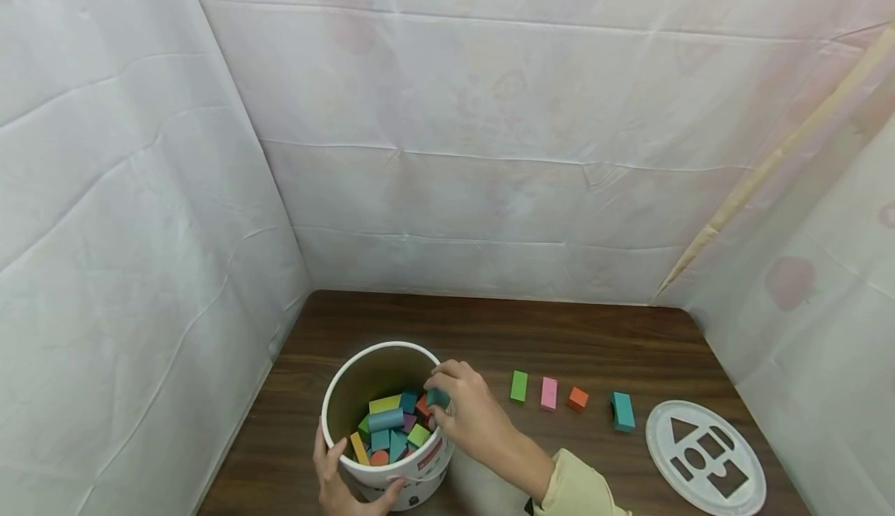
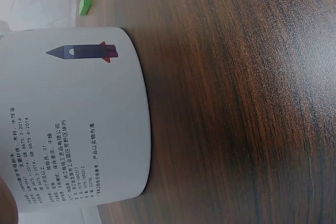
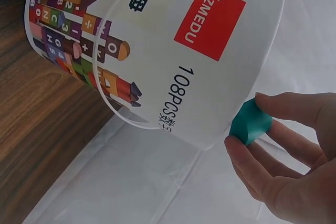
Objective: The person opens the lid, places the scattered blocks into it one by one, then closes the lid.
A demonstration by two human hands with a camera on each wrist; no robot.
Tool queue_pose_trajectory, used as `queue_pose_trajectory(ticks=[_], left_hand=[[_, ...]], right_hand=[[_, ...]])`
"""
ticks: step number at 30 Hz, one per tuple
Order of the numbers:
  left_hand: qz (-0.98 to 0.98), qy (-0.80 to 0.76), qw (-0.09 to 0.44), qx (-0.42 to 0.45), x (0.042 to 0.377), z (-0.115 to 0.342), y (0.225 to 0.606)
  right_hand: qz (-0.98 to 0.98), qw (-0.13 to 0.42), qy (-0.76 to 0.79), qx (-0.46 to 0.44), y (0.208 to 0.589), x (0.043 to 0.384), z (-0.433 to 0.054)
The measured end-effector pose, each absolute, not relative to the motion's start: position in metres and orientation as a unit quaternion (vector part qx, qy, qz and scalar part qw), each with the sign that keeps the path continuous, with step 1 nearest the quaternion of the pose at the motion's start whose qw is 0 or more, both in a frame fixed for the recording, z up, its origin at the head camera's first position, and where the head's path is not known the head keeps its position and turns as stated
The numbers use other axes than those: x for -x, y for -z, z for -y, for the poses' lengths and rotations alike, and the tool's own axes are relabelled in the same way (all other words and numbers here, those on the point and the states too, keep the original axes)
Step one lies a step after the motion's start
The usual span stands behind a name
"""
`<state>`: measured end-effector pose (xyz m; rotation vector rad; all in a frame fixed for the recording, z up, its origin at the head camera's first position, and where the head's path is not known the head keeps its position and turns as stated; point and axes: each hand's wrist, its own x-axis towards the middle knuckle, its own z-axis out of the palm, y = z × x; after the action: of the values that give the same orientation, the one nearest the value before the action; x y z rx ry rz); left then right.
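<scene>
A white bucket [image 1: 430,460] stands on the table, filled partway with several coloured blocks [image 1: 386,420]. At its near left side, my left hand [image 1: 343,481] holds it, thumb across the front and fingers up by the rim. My right hand [image 1: 475,415] pinches a teal block [image 3: 251,121] between thumb and fingers at the bucket's right rim. In the head view that block is partly hidden by the fingers. The left wrist view shows the bucket's printed wall [image 2: 79,114] with a rocket picture, and just a sliver of the left hand at the edge.
Right of the bucket, a green block [image 1: 518,386], a pink block [image 1: 548,393], an orange block [image 1: 577,399] and a larger teal block [image 1: 622,412] lie in a row. Beyond them lies a white lid [image 1: 751,465] with shaped holes. White cloth walls [image 1: 447,190] enclose the wooden table [image 1: 559,322].
</scene>
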<state>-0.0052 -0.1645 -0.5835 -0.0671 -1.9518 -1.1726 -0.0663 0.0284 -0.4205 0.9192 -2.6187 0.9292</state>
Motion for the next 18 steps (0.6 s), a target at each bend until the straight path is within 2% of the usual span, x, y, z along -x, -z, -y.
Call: queue_pose_trajectory(ticks=[18], left_hand=[[0.785,0.456,0.418,0.038,0.005,0.1671,0.5856]], right_hand=[[0.894,0.115,-0.292,-0.319,0.423,0.0648,-0.0206]])
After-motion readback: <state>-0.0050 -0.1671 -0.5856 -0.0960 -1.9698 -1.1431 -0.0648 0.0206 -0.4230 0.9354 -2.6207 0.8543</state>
